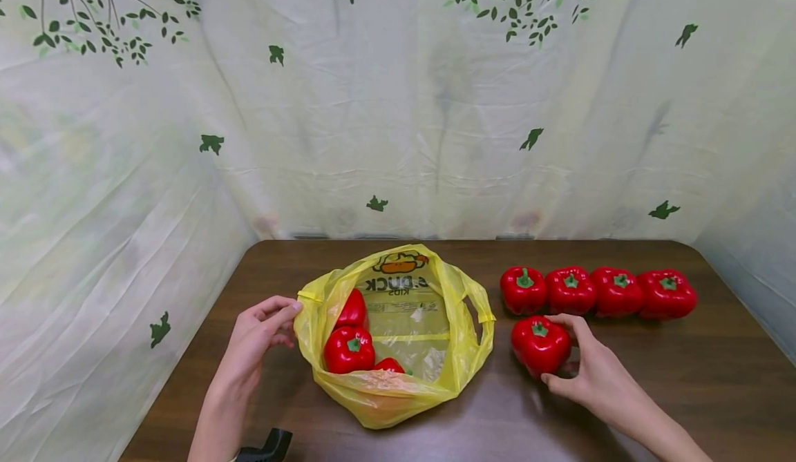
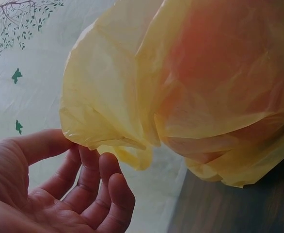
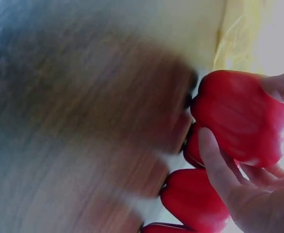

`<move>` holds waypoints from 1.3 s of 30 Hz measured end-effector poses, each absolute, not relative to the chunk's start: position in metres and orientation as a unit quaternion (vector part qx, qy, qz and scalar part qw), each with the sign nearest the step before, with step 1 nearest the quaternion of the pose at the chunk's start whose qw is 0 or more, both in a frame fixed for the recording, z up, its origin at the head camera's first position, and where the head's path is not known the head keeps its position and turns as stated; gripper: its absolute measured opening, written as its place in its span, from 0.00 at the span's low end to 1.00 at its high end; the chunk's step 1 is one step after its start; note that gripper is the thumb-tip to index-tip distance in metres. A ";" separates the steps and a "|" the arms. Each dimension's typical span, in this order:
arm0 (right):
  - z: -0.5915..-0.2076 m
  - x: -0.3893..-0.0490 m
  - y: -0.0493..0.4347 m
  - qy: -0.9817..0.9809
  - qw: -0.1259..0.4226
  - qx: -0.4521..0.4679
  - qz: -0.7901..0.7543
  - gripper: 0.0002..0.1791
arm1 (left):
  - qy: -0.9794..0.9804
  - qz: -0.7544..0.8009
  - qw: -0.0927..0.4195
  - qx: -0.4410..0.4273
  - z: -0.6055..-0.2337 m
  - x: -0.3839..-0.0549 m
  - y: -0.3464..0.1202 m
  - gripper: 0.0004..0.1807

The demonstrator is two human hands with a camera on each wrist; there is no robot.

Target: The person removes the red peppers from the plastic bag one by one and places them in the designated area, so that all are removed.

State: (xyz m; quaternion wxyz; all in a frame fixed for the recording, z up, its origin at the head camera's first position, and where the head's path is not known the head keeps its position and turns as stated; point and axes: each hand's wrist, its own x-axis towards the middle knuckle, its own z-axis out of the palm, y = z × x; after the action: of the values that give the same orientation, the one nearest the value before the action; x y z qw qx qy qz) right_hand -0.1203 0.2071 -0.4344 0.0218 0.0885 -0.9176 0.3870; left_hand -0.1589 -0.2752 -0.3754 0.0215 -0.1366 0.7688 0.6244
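A yellow plastic bag [image 1: 465,372] sits with its mouth wide on the table, and red bell peppers [image 1: 349,350] lie inside at its left. My left hand [image 1: 264,334] pinches the bag's left rim between thumb and fingers; in the left wrist view that hand [image 2: 79,184] holds the edge of the yellow film [image 2: 98,97]. To the right of the bag, my right hand [image 1: 593,372] grips a red bell pepper [image 1: 539,344] with a green stem. The right wrist view shows this pepper [image 3: 241,116] between the thumb and fingers.
Several red bell peppers [image 1: 620,291] stand in a row at the back right of the brown table [image 1: 715,379]. A pale curtain [image 1: 398,137] with leaf prints hangs behind. A black strap end [image 1: 267,445] shows by the left wrist.
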 end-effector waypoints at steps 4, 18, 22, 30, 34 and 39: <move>-0.435 -0.121 0.207 -0.919 0.030 0.086 0.383 0.47 | 0.767 0.626 0.021 -0.135 -0.375 -0.159 -0.275 0.15; -0.441 -0.135 0.202 -0.926 0.101 0.118 0.345 0.46 | 0.768 0.626 0.023 -0.134 -0.376 -0.159 -0.274 0.15; -0.443 -0.138 0.201 -0.923 0.101 0.105 0.355 0.47 | 0.767 0.627 0.021 -0.132 -0.377 -0.159 -0.274 0.15; -0.446 -0.140 0.198 -0.925 0.111 0.083 0.353 0.49 | 0.769 0.626 0.020 -0.131 -0.377 -0.159 -0.274 0.15; -0.446 -0.140 0.197 -0.927 0.110 0.076 0.351 0.49 | 0.770 0.623 0.021 -0.133 -0.377 -0.159 -0.273 0.15; -0.447 -0.141 0.198 -0.930 0.110 0.077 0.341 0.51 | 0.770 0.624 0.021 -0.133 -0.377 -0.159 -0.273 0.15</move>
State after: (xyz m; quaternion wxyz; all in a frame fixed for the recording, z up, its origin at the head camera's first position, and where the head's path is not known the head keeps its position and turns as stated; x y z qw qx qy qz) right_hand -0.1410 0.1977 -0.4469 0.1097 0.0766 -0.9305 0.3411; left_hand -0.1587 -0.2732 -0.3765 0.0210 -0.1328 0.7700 0.6237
